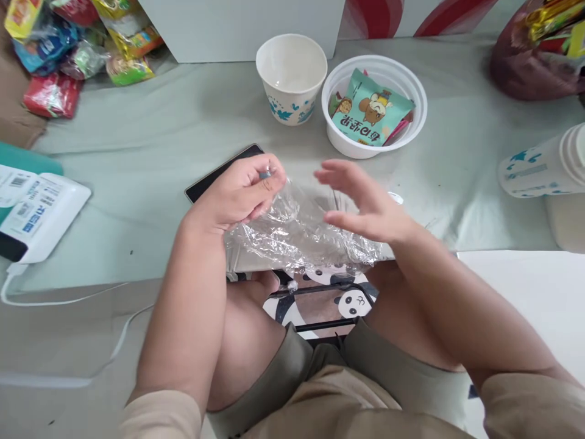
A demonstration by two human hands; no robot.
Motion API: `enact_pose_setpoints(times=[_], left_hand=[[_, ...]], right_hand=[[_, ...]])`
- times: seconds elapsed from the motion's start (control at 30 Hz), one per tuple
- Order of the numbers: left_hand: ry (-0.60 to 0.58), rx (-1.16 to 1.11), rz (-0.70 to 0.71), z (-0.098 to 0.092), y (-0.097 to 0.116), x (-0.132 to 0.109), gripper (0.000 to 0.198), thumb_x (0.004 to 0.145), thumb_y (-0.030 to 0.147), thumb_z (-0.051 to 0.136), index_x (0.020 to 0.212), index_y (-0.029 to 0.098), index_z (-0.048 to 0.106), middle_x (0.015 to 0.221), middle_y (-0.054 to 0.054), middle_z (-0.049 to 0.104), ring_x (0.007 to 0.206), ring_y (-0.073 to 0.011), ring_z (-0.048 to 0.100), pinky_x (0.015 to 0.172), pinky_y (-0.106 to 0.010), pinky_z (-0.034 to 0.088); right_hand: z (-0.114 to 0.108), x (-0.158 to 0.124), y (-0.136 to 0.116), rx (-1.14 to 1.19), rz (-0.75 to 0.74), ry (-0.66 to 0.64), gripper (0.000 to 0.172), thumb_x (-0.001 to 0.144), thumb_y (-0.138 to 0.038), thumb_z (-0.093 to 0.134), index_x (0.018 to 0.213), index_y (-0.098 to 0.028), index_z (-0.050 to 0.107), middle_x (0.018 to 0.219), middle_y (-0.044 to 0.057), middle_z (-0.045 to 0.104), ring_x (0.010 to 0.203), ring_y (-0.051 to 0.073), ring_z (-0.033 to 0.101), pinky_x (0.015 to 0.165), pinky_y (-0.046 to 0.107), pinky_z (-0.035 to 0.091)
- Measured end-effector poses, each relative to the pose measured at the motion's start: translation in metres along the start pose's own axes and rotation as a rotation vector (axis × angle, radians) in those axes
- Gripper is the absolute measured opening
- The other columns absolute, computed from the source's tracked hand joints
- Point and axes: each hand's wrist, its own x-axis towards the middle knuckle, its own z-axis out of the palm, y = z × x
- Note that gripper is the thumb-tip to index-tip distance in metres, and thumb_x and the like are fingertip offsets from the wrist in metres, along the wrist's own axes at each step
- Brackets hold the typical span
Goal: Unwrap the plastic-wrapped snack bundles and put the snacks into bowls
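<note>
beige shirt [329, 405] is sitting nearest; left hand [244, 192] is pinching clear plastic [292, 235], running lengthwise rightward below spread-fingered right hand [377, 206].

Brt w/ glare on plastic [278, 241].

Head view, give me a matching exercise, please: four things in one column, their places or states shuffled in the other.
1. Clear crinkled plastic
2. Round white plastic bowl
3. Flat black rectangular device
4. Single white paper cup with blue leaf pattern

A. Lying flat, partly hidden behind the left hand
B. Upright, left of the bowl
C. Gripped in the left hand
D. Holding a teal packet

Pairs: 1-C, 2-D, 3-A, 4-B
</note>
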Motion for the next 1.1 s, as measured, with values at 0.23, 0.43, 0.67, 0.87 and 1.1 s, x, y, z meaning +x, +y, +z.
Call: enact_pose_setpoints(times=[0.23, 0.43, 0.67, 0.87, 1.1], left_hand=[[0.153, 0.159, -0.066, -0.002, -0.009, 0.004, 0.033, 0.082, 0.050, 0.078, 0.072, 0.025, 0.059, 0.040, 0.005, 0.050, 0.032, -0.0098, 0.032, 0.040, -0.027, 0.018], [0.596, -0.174, 0.185, -0.009, -0.019, 0.014, 0.040, 0.077, 0.054, 0.084, 0.071, 0.025, 0.057, 0.049, 0.007, 0.039, 0.045, -0.0074, 0.031, 0.047, -0.027, 0.025], [0.246, -0.401, -0.103, 0.027, -0.022, 0.021, 0.058, 0.084, 0.074, 0.069, 0.107, 0.022, 0.064, 0.104, -0.011, 0.070, 0.106, -0.0283, 0.073, 0.078, -0.037, 0.059], [0.432, -0.345, -0.001, 0.013, -0.025, 0.028, 0.030, 0.081, 0.045, 0.082, 0.083, 0.025, 0.059, 0.071, 0.002, 0.058, 0.067, -0.0140, 0.066, 0.055, -0.026, 0.048], [0.528, -0.636, 0.018, 0.017, -0.022, 0.025, 0.031, 0.088, 0.054, 0.072, 0.088, 0.027, 0.057, 0.088, -0.001, 0.072, 0.098, -0.0186, 0.072, 0.074, -0.030, 0.058]], right_hand=[[0.014, 0.011, -0.009, -0.092, 0.196, -0.191, 0.043, 0.095, -0.052, 0.063, 0.074, -0.016, 0.069, 0.050, -0.005, 0.045, 0.048, 0.007, 0.038, 0.049, 0.025, 0.030], [0.001, 0.003, -0.004, 0.030, 0.333, 0.128, 0.044, 0.090, -0.059, 0.069, 0.073, -0.019, 0.069, 0.044, -0.006, 0.043, 0.037, 0.007, 0.035, 0.038, 0.023, 0.026], [0.007, 0.006, 0.007, 0.314, 0.281, 0.312, 0.059, 0.076, -0.080, 0.074, 0.072, -0.022, 0.065, 0.045, -0.006, 0.047, 0.037, 0.008, 0.040, 0.037, 0.023, 0.031], [0.008, -0.001, 0.001, 0.342, 0.324, 0.214, 0.059, 0.076, -0.079, 0.075, 0.072, -0.021, 0.064, 0.040, -0.008, 0.042, 0.033, 0.007, 0.032, 0.035, 0.023, 0.025], [0.007, 0.001, 0.002, 0.338, 0.292, 0.298, 0.059, 0.075, -0.080, 0.074, 0.072, -0.023, 0.061, 0.042, -0.009, 0.034, 0.035, 0.007, 0.029, 0.036, 0.024, 0.025]])
